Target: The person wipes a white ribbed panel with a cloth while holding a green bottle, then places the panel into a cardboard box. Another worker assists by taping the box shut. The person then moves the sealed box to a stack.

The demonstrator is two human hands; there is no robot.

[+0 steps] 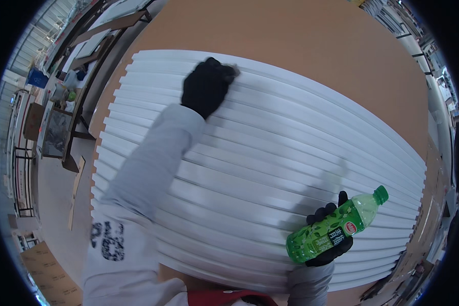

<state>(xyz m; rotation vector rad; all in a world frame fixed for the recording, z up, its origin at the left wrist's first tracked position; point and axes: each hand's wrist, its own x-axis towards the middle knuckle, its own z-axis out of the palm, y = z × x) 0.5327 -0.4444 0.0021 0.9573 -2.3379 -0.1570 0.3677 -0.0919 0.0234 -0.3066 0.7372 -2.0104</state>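
Long white strips (pixel 229 168) lie side by side before me, their left ends staggered. My left hand (pixel 206 86), in a black glove, is closed at the far strips. A small grey-brown thing (pixel 236 71) pokes out at its fingers, perhaps a rag; it is too blurred to name. My right hand (pixel 331 254), also gloved in black, grips a green plastic drink bottle (pixel 321 233) around its labelled body. The bottle tilts over the near right strips, its green cap towards the upper right. Its cap is on, and its clear upper part looks pale green.
Beneath the strips is a brown board surface (pixel 290 34). At the left stands a workbench (pixel 88 72) with boards and bags on it. A wooden slat (pixel 76 195) lies on the floor, with a cardboard piece (pixel 51 273) at the lower left.
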